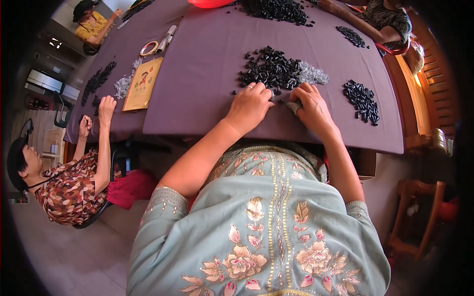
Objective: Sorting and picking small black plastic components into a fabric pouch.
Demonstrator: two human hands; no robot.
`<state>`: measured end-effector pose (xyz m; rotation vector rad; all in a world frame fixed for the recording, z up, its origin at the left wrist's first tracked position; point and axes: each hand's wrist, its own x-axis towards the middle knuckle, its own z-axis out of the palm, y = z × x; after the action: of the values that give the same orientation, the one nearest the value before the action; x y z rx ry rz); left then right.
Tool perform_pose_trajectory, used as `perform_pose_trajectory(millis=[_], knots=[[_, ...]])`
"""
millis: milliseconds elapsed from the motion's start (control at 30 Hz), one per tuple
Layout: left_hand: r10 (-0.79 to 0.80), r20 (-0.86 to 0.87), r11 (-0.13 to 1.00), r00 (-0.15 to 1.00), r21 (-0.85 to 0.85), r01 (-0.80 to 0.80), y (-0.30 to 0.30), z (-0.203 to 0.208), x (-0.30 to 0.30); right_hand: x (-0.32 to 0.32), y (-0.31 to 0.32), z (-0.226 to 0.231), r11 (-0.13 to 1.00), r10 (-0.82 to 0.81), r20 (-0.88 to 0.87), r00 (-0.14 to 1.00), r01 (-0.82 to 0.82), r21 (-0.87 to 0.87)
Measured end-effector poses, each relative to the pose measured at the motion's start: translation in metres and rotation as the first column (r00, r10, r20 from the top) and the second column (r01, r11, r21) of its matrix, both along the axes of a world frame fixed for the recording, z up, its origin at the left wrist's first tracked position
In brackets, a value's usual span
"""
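My left hand (248,107) rests at the near edge of a heap of small black parts (269,68), its fingers curled and pressed together, a ring on one finger. Grey wrapping shows on a fingertip. Across a small gap my right hand (313,109) is closed too, thumb drawn toward the fingers, with similar grey wrapping on the thumb. Whatever the fingertips hold is too small or hidden to name. Just beyond my right fingers lies a small pile of shiny clear-silver pieces (313,73), touching the black heap. A separate pile of black pieces (361,102) sits to the right.
A purple cloth covers the table (197,89). Left of me lie a yellow booklet (142,85) and a tape roll (148,48). Several people work around the table, one close on my left (69,182). A large black heap (276,11) and a red basin (210,2) stand at the far side.
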<state>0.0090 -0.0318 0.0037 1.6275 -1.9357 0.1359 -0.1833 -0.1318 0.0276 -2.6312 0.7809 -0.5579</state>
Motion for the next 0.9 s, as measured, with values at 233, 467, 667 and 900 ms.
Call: perform_pose_trajectory(millis=[233,467,667,900], knots=[[0.048,-0.036,0.992,0.998,-0.116,-0.052,0.006,-0.009,-0.001,-0.001,0.002,-0.002,0.986,-0.053,0.248,0.967,0.012,0.164],[0.082,-0.477,0.995,0.875,-0.008,-0.097,0.004,-0.016,0.003,0.004,0.007,-0.009,0.811,-0.156,0.339,0.928,-0.076,0.58],[0.111,-0.974,0.949,0.199,0.163,0.27,0.009,0.0,-0.003,0.011,0.019,-0.008,0.72,-0.11,0.439,0.892,-0.233,0.653],[0.105,-0.991,0.937,0.078,0.125,0.325,0.016,0.002,-0.007,0.011,0.024,-0.002,0.68,-0.155,0.462,0.873,-0.245,0.691]])
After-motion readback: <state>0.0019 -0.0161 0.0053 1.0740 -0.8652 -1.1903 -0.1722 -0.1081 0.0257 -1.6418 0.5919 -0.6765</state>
